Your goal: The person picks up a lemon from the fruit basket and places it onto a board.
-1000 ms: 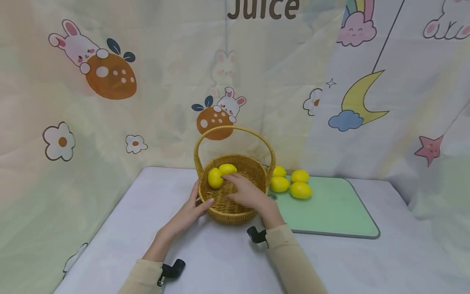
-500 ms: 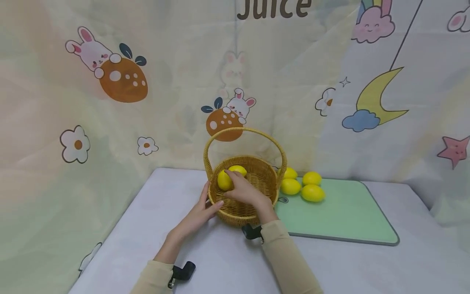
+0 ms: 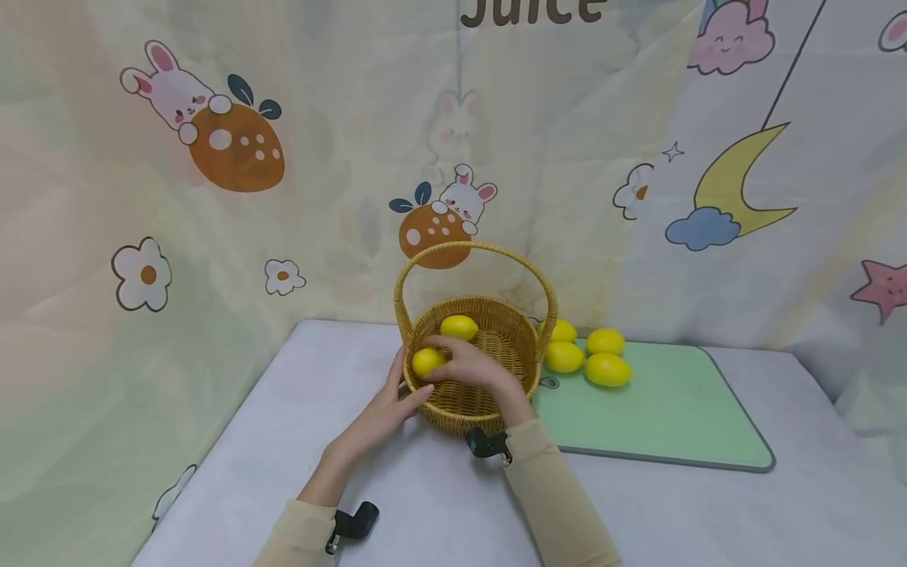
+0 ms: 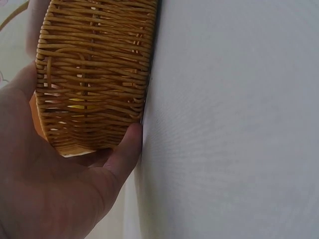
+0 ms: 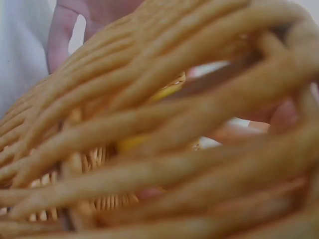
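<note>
A round wicker basket point(image 3: 471, 405) with a tall arched handle stands on the white table. My left hand point(image 3: 379, 409) grips its left front side, thumb at the rim and fingers along the outer wall; the left wrist view also shows this hand point(image 4: 55, 179) around the woven side point(image 4: 94, 84). Inside the basket, my right hand point(image 3: 471, 368) holds a yellow lemon point(image 3: 428, 362) near the left wall, fingertips partly hidden. Another lemon point(image 3: 459, 327) lies behind it. Blurred weave point(image 5: 124, 119) fills most of the right wrist view and hides much of that hand.
Right of the basket, several lemons point(image 3: 607, 369) sit at the back left of a pale green mat point(image 3: 666, 417) with a grey edge. Behind the table hangs a printed cloth backdrop point(image 3: 340, 157).
My right hand has closed around the front lemon and drawn it slightly toward me, apart from the other one. My left hand stays at the basket. The head view has shifted slightly.
</note>
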Demonstrator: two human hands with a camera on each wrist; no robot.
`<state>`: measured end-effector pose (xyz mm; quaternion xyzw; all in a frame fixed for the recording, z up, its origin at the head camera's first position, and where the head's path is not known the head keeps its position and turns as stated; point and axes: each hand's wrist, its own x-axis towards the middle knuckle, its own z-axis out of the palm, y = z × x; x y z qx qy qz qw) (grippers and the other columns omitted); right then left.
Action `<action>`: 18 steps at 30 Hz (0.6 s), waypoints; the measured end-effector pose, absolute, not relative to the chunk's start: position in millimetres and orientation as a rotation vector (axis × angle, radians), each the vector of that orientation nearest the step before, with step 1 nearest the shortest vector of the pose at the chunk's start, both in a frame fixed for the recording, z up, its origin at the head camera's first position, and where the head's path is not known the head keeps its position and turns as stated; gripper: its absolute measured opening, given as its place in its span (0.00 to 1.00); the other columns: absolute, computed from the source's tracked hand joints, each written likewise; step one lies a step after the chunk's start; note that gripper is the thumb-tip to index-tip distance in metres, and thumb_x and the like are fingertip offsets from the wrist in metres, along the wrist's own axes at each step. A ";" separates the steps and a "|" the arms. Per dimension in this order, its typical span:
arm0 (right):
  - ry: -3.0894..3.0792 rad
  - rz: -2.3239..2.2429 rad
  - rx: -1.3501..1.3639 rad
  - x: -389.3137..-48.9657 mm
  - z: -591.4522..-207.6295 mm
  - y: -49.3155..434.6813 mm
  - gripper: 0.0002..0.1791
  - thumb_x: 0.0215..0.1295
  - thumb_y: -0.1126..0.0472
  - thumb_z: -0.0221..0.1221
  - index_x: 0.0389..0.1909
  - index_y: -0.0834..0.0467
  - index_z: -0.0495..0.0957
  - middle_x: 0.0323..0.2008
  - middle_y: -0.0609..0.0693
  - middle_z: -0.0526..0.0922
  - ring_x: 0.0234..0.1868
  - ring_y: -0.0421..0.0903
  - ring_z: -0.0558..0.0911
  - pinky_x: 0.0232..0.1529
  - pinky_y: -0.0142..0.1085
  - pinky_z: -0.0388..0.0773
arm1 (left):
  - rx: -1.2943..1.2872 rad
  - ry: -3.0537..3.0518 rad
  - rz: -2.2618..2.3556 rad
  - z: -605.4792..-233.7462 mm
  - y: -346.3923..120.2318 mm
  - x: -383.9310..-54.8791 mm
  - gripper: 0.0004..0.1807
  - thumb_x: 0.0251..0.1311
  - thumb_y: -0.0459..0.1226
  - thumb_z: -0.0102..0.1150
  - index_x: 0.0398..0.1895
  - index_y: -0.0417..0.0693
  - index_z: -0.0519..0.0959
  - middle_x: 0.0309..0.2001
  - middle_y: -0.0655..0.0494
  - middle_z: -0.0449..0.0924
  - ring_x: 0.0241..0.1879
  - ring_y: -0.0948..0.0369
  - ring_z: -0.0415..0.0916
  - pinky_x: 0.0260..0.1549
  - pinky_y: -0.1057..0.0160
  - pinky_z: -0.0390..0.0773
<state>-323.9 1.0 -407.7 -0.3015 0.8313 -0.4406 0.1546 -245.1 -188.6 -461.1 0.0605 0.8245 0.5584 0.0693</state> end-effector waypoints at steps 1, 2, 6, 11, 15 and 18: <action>2.397 -1.206 -0.901 -323.2 -408.3 0.2 0.34 0.60 0.63 0.64 0.69 0.58 0.70 0.69 0.56 0.72 0.68 0.54 0.71 0.69 0.52 0.68 | 0.173 2.484 1.675 -460.6 -188.6 -244.8 0.52 0.60 0.67 0.56 0.74 0.88 0.29 0.81 0.65 0.36 0.78 0.51 0.51 0.68 0.48 0.70; 2.410 -1.153 -0.927 -322.3 -409.1 -0.7 0.33 0.60 0.63 0.65 0.68 0.58 0.72 0.68 0.55 0.73 0.68 0.53 0.72 0.69 0.52 0.69 | 0.176 2.485 1.676 -460.4 -188.6 -244.6 0.52 0.60 0.67 0.56 0.74 0.88 0.29 0.81 0.65 0.36 0.78 0.51 0.51 0.68 0.47 0.70; 2.509 -0.938 -1.034 -318.2 -413.9 -5.5 0.28 0.60 0.64 0.65 0.64 0.56 0.77 0.64 0.53 0.78 0.66 0.51 0.74 0.68 0.49 0.70 | 0.203 2.482 1.697 -458.3 -188.4 -244.0 0.52 0.61 0.65 0.56 0.75 0.85 0.29 0.81 0.62 0.38 0.78 0.51 0.52 0.70 0.47 0.68; 2.586 -0.788 -1.075 -312.3 -416.6 -9.6 0.24 0.65 0.62 0.63 0.63 0.56 0.78 0.61 0.51 0.80 0.64 0.50 0.77 0.68 0.46 0.72 | 0.233 2.455 1.727 -457.8 -189.0 -243.2 0.51 0.63 0.63 0.56 0.76 0.83 0.30 0.81 0.59 0.40 0.78 0.51 0.52 0.70 0.47 0.68; 2.615 -0.718 -1.084 -308.1 -414.5 -10.2 0.21 0.67 0.61 0.61 0.61 0.55 0.79 0.59 0.50 0.82 0.62 0.48 0.78 0.68 0.45 0.72 | 0.237 2.454 1.725 -458.9 -190.6 -243.3 0.51 0.63 0.63 0.56 0.75 0.84 0.29 0.81 0.59 0.41 0.78 0.51 0.52 0.70 0.46 0.66; 2.653 -0.683 -1.072 -304.2 -413.8 -7.5 0.22 0.65 0.64 0.62 0.61 0.53 0.79 0.58 0.50 0.83 0.57 0.46 0.79 0.63 0.43 0.76 | 0.210 2.474 1.708 -460.3 -190.4 -242.5 0.51 0.62 0.64 0.56 0.75 0.84 0.29 0.81 0.59 0.41 0.78 0.50 0.52 0.71 0.46 0.65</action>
